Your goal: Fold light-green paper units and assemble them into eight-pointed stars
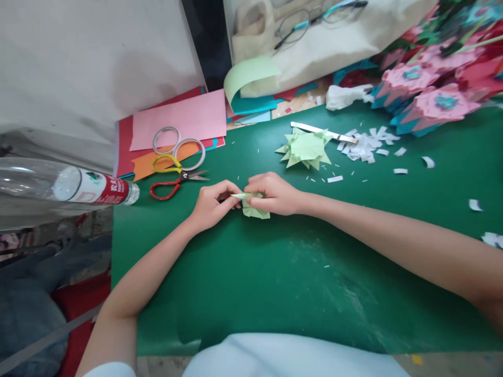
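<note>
Hands hold green paper; bottle label bears Chinese characters.

We cannot see the whole folded green paper, because the right hand covers part of it, and we lose some fingertips of the left hand at its tip. The bottle is cut off at the left edge, the glasses at the far edge and the blurred paper flowers at the right. We find the heaped white scraps too small to count
</note>
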Available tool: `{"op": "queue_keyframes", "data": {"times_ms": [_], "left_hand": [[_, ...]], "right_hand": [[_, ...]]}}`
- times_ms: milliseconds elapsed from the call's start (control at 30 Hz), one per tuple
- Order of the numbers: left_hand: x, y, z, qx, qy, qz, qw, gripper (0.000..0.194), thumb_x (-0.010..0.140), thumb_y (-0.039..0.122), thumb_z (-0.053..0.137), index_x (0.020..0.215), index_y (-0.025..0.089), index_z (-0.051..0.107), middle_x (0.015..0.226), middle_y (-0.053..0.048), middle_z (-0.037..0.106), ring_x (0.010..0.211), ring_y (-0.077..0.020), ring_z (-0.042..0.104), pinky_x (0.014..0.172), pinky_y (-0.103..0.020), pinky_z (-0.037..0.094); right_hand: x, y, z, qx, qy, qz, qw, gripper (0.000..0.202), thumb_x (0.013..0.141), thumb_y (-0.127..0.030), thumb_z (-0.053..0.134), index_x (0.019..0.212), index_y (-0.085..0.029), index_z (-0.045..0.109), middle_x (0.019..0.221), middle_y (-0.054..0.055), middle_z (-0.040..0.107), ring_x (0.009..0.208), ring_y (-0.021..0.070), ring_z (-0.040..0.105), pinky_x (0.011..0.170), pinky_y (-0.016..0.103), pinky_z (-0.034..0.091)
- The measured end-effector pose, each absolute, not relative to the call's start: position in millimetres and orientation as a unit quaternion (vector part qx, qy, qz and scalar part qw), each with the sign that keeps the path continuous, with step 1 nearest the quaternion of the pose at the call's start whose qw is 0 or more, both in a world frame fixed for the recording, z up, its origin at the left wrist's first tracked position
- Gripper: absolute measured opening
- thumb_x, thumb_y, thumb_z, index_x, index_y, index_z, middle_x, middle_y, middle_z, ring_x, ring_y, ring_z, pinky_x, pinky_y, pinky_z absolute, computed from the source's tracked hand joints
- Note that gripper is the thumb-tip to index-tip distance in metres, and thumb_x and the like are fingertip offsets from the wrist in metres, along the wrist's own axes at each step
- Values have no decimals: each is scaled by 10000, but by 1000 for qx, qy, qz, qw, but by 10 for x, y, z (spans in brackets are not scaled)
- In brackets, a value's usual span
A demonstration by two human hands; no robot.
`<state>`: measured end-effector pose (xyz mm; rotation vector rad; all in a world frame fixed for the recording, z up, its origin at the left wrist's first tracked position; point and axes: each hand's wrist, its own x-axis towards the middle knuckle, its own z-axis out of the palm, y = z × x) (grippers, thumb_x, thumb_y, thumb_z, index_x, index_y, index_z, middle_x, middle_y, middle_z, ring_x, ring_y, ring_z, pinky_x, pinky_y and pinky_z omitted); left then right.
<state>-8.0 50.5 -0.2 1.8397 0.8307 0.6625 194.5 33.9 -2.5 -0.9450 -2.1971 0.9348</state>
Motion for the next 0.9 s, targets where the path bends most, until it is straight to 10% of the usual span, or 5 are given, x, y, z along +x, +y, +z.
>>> {"op": "queue_keyframes", "data": {"times_ms": [900], "left_hand": [[-72,519,13,710,332,297,545,226,891,368,627,811,157,632,634,4,654,554,-86,627,521,-188,529]], "right_hand": [[1918,334,-39,-372,-828,313,278,310,854,-332,404,584,-179,412,529,-23,386,563,100,371,580,248,227]]}}
